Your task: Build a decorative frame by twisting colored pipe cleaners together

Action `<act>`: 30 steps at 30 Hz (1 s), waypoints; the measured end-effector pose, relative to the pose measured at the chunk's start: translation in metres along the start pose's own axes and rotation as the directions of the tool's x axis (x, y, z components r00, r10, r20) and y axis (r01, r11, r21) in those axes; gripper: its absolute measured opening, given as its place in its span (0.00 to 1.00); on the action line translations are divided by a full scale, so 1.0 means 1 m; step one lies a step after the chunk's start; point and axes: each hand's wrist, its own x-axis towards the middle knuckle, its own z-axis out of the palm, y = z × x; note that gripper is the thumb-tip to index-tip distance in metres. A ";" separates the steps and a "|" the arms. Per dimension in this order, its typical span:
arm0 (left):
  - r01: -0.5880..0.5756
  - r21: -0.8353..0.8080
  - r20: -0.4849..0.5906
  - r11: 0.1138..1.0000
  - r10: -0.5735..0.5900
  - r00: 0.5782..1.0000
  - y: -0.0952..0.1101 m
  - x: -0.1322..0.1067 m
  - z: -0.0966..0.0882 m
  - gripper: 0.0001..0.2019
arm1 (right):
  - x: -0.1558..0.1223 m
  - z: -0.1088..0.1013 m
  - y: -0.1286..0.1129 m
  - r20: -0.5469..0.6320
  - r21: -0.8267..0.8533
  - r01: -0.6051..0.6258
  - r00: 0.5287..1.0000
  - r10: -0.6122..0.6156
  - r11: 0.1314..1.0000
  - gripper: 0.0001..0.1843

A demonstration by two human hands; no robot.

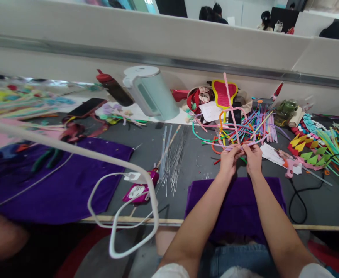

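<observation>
Both hands (229,159) pinched closed on a pink frame (231,109), apparently pipe-cleaner, over a tabletop (146,148) near purple cloth (242,204).

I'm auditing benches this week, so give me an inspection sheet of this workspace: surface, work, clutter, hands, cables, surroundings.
Surface: dark grey table; purple cloth at its front edge, beneath the forearms.
Work: pink frame of fuzzy stems, raised above the table.
Clutter: pile of coloured stems, silver wires, kettle, pink glue gun.
Hands: left hand and right hand pinch the frame's base, close together.
Cables: white cable loops across the view, contact unclear; black cable near the glue gun.
Surroundings: pale partition behind, people beyond.
</observation>
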 end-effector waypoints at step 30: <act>0.096 -0.145 -0.009 0.985 -0.099 0.995 0.008 0.004 -0.004 0.03 | -0.006 0.003 -0.001 0.114 -0.105 0.113 0.988 -0.100 0.988 0.10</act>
